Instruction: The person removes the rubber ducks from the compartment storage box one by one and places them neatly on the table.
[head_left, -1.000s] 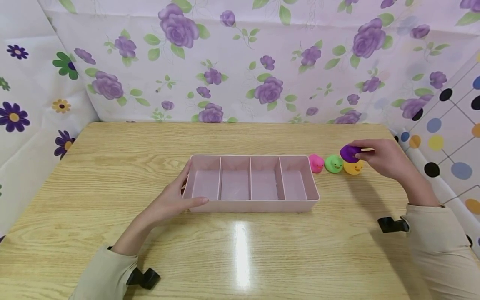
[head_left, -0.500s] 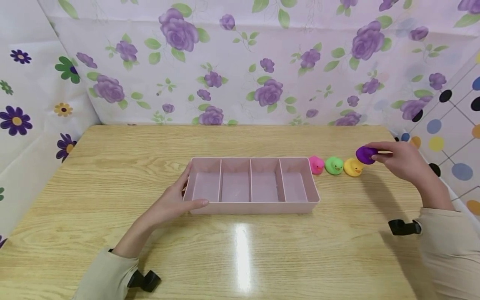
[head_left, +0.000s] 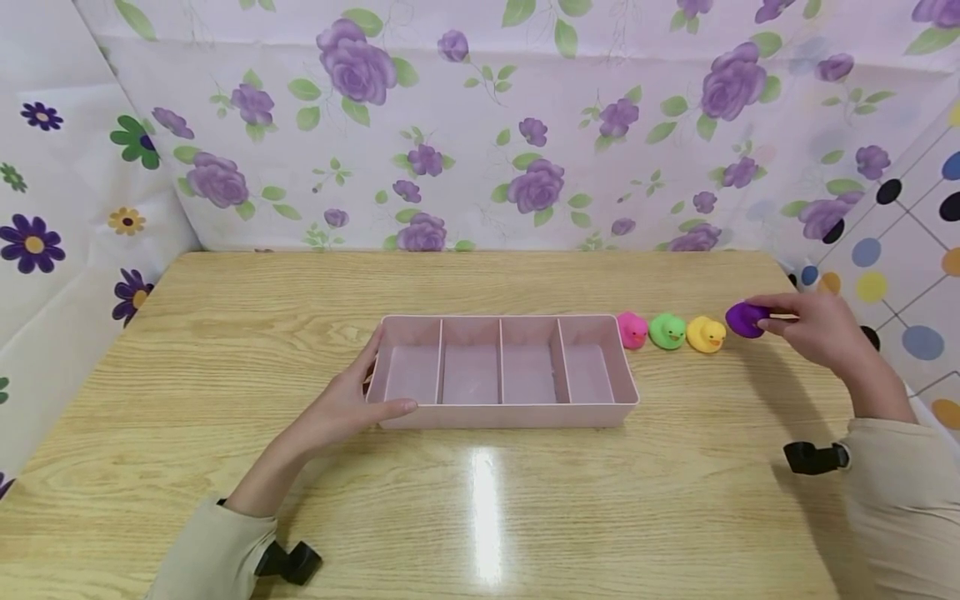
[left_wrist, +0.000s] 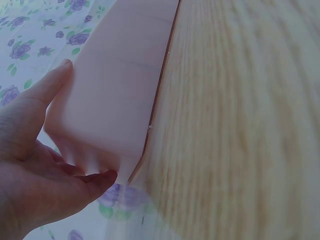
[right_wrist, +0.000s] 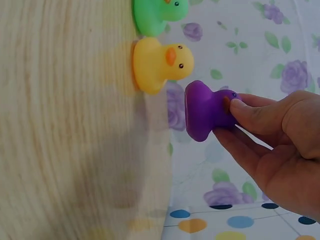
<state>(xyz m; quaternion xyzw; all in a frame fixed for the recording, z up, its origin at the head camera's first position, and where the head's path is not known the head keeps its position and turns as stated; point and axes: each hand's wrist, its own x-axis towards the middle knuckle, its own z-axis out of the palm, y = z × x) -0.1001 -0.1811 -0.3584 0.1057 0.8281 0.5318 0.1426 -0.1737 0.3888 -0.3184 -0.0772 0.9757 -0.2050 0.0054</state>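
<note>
In the head view a pale pink divided storage box (head_left: 502, 416) sits on the wooden table. My left hand (head_left: 347, 408) grips its left end, thumb along the front wall, fingers round the end wall; the left wrist view shows this hand (left_wrist: 55, 150) from close by. My right hand (head_left: 817, 329) pinches a purple rubber duck (head_left: 746, 320) by its head. That duck (right_wrist: 202, 111) hangs above the table in the right wrist view, apart from the yellow duck (right_wrist: 155, 65). Pink (head_left: 632, 331), green (head_left: 667, 331) and yellow ducks stand in a row right of the box.
The box has several compartments, all with bare floors. A wooden table (head_left: 300, 517) extends around it. Flower-printed sheeting (head_left: 480, 125) rises behind the table, and a dotted sheet (head_left: 900, 283) borders its right side.
My right hand has carried the purple duck rightward, from over the yellow duck to beside it, dipping slightly at the end. The left hand and box have stayed put.
</note>
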